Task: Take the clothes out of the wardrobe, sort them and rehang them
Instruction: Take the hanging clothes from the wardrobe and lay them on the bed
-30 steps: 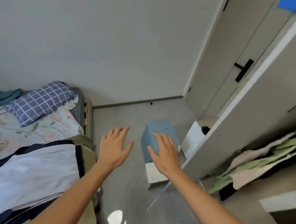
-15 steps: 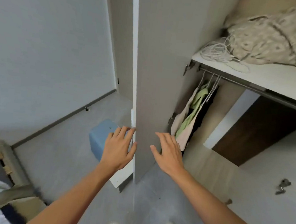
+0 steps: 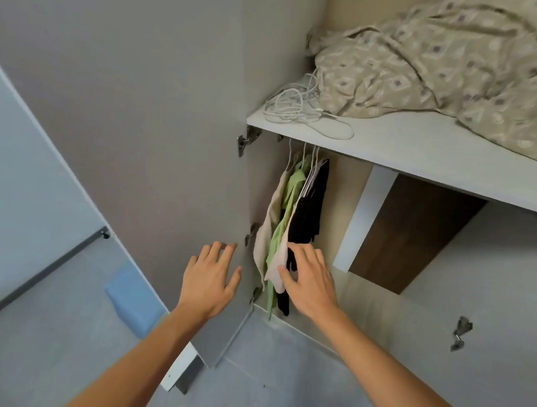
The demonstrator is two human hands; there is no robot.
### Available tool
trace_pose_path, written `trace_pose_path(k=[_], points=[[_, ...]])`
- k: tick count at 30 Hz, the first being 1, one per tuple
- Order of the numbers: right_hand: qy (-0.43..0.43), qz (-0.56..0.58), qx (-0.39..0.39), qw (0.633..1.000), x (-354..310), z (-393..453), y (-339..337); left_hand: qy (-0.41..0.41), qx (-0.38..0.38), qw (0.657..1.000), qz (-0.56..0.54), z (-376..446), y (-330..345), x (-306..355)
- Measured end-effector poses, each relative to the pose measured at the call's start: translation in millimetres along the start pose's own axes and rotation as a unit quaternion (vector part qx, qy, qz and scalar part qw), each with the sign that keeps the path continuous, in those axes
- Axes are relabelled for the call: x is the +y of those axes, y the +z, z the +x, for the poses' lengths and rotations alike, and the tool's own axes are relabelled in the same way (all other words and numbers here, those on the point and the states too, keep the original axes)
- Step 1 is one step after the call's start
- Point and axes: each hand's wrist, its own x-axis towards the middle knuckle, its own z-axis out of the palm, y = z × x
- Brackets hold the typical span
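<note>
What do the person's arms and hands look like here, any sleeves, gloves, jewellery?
Both forearms are bare for as far as the frame shows; no sleeve edge is in view. The left hand and right hand wear no gloves. No watch, bracelet or strap shows at either wrist, and no ring shows on the visible fingers.

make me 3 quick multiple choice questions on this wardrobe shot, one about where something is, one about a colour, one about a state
1. Where does the coiled white cable lie?
A. on the floor
B. on the white shelf, beside the beige patterned bedding
C. on a hanger

2. What colour is the garment hanging between the beige top and the black garment?
A. red
B. blue
C. light green

3. How is the grey wardrobe door?
A. swung open
B. closed
C. removed

Answers: 1 B, the cable sits at the shelf's left end. 2 C, the light green shirt shows there. 3 A, the hanging clothes are exposed.
</note>
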Motion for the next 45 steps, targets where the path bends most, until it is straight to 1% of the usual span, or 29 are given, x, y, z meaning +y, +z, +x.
trace_pose_path(k=[7,16,18,24,31,34,37,40,45], points=[[0.016,0.000,-0.012,1.000,57.2,47.0,-9.9,-0.003,-0.034,0.999,0.012,52.6,19.4,31.6],[0.054,-0.011,-0.045,0.997,96.3,109.3,0.7,0.018,-0.052,0.998,-0.009,125.1,54.7,36.3],[0.064,-0.020,-0.051,0.996,103.3,126.5,5.3,0.028,-0.057,0.998,-0.018,146.0,69.3,36.9],[0.083,-0.048,-0.080,0.992,111.7,180.4,18.5,0.054,-0.112,0.991,-0.054,207.1,105.7,39.6],[0.082,-0.070,-0.108,0.988,110.8,232.8,40.0,0.076,-0.175,0.979,-0.069,247.4,128.4,40.7],[0.077,-0.077,-0.122,0.987,116.0,244.2,44.9,0.070,-0.193,0.976,-0.073,257.1,136.4,44.7],[0.063,-0.076,-0.129,0.987,120.9,248.3,46.1,0.057,-0.196,0.976,-0.082,261.0,143.8,52.2],[0.053,-0.075,-0.127,0.988,129.1,249.2,44.3,0.028,-0.202,0.976,-0.082,266.7,148.8,64.0],[0.044,-0.061,-0.114,0.991,142.5,241.5,38.3,0.007,-0.208,0.976,-0.068,273.8,152.2,83.8]])
